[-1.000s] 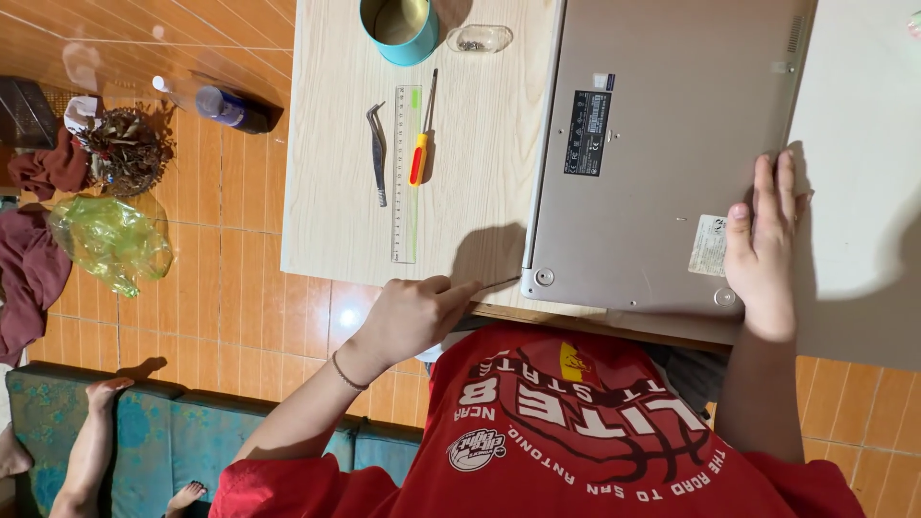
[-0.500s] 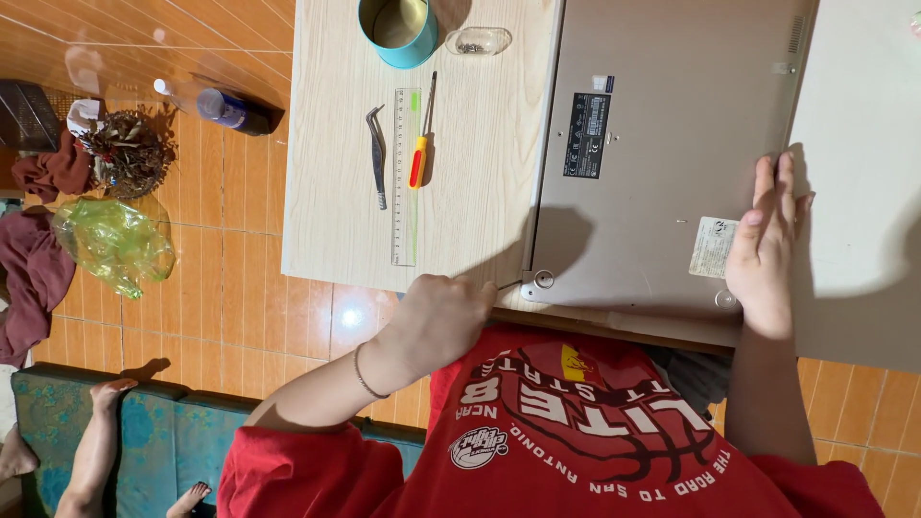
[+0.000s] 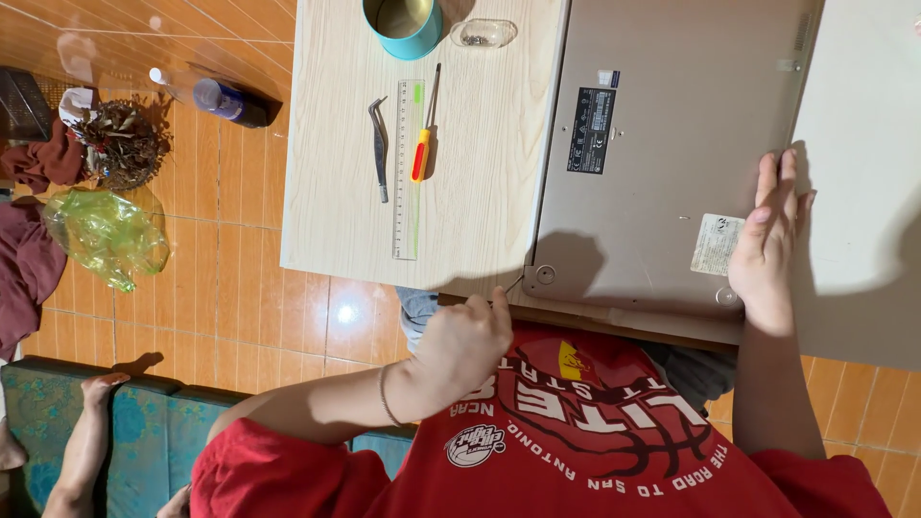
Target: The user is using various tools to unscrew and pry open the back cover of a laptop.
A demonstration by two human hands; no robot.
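Note:
A silver laptop (image 3: 662, 125) lies upside down on the pale wooden table (image 3: 336, 221), with its near edge over the table's front. My right hand (image 3: 767, 240) rests flat on its underside, next to a white sticker (image 3: 715, 245), and holds nothing. My left hand (image 3: 460, 345) is in a loose fist just off the table's front edge, near the laptop's near-left corner and its round foot (image 3: 545, 274). A thin dark tool tip seems to poke out of that fist toward the corner.
On the table to the left lie a red and yellow screwdriver (image 3: 422, 144), grey tweezers (image 3: 380, 149) and a clear ruler (image 3: 409, 173). A teal cup (image 3: 403, 24) and a small clear dish (image 3: 483, 34) stand at the far edge. A bottle (image 3: 225, 101) and a green bag (image 3: 101, 235) lie on the tiled floor. Another person's limbs (image 3: 82, 432) rest on a teal sofa.
My left hand has pulled back from the laptop's near-left corner toward my body and curled into a fist. My right hand stays flat on the laptop.

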